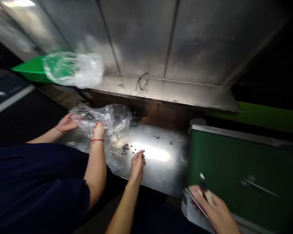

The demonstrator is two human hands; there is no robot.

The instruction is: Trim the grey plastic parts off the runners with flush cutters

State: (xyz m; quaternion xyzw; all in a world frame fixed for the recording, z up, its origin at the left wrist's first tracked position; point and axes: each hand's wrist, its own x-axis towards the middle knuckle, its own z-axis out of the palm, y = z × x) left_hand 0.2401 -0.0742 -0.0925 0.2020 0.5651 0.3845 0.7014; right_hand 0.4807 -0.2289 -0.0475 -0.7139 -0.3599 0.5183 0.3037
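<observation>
My left hand (138,164) is over the metal table (156,175), its fingers pinched together; what is between them, if anything, is too small to make out. Just left of it lie several small dark square pieces (125,148). At the lower right, my right hand (216,209) is wrapped round a slim tool (203,182) with a dark shaft and a pale tip; motion blur hides its exact kind. This hand is over the near left corner of a green-topped surface (222,156). A pale grey flat-sided object (194,216) is beside its fingers.
On the left, a co-worker's two hands (99,130) handle a clear plastic bag (117,118). A metal shelf (185,94) crosses above the table, with a dark loop (144,81) on it. Another plastic bag (90,70) covers part of a green bin (30,69). A thin rod-like item (260,187) lies on the green top.
</observation>
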